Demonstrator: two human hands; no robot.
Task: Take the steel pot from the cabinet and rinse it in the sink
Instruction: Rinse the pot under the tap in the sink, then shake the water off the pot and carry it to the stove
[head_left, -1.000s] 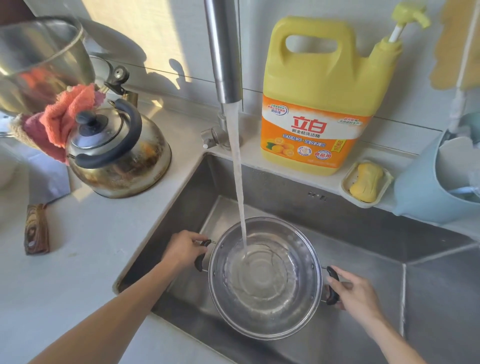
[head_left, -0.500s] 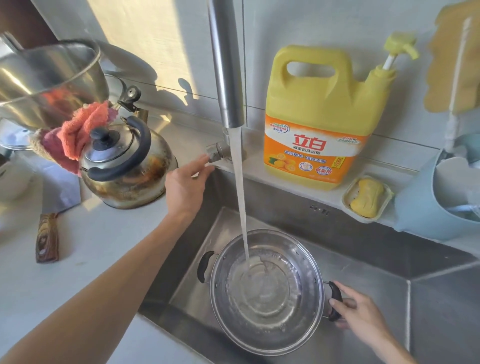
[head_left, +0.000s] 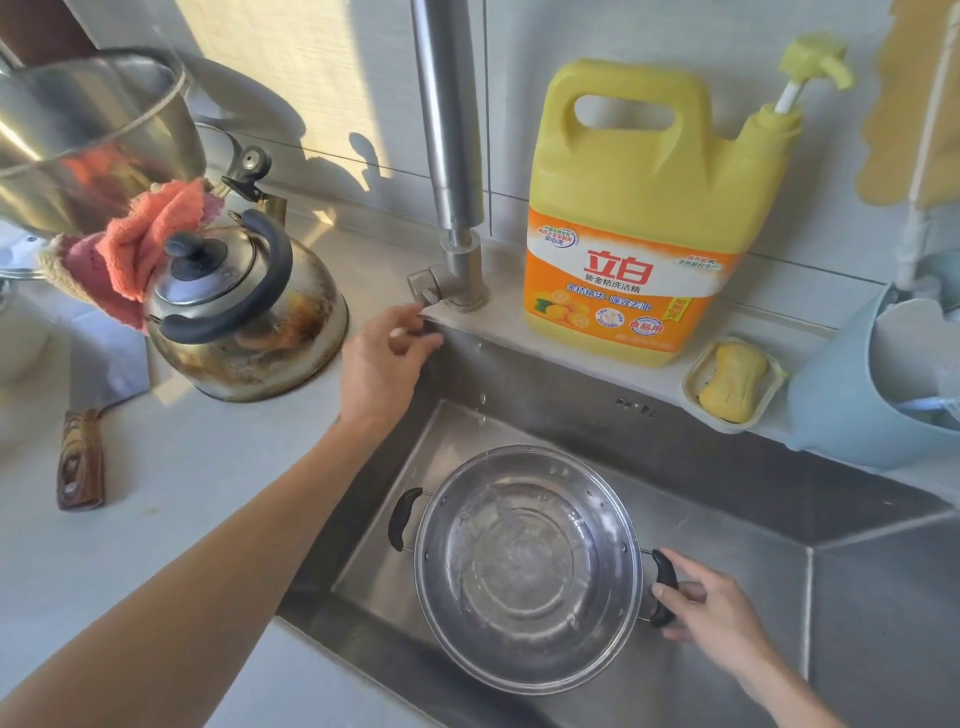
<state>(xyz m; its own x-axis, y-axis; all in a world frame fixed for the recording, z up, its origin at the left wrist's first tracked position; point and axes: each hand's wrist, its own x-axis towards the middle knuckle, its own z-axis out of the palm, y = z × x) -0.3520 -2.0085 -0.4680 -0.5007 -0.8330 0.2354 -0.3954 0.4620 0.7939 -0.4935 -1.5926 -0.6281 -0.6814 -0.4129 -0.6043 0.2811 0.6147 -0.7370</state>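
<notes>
The steel pot (head_left: 524, 566) stands upright on the floor of the steel sink (head_left: 727, 525) with a little water in it. It has two black side handles. My right hand (head_left: 711, 618) grips the right handle. My left hand (head_left: 387, 353) is up at the sink's back left corner, just below the tap (head_left: 449, 156), with its fingers pinched on the thin tap lever. No stream runs from the spout; only a few drops fall toward the sink. The pot's left handle is free.
A stained kettle (head_left: 244, 312) sits on the counter left of the sink, with a pink cloth (head_left: 140, 244) and a big steel bowl (head_left: 88, 140) behind it. A yellow detergent jug (head_left: 649, 218), a soap dish (head_left: 732, 384) and a blue basket (head_left: 852, 410) line the back ledge. A wooden-handled knife (head_left: 80, 457) lies on the counter.
My left hand let go of the pot's left handle and rose to the tap lever. The water stream has stopped. My right hand stays on the right handle.
</notes>
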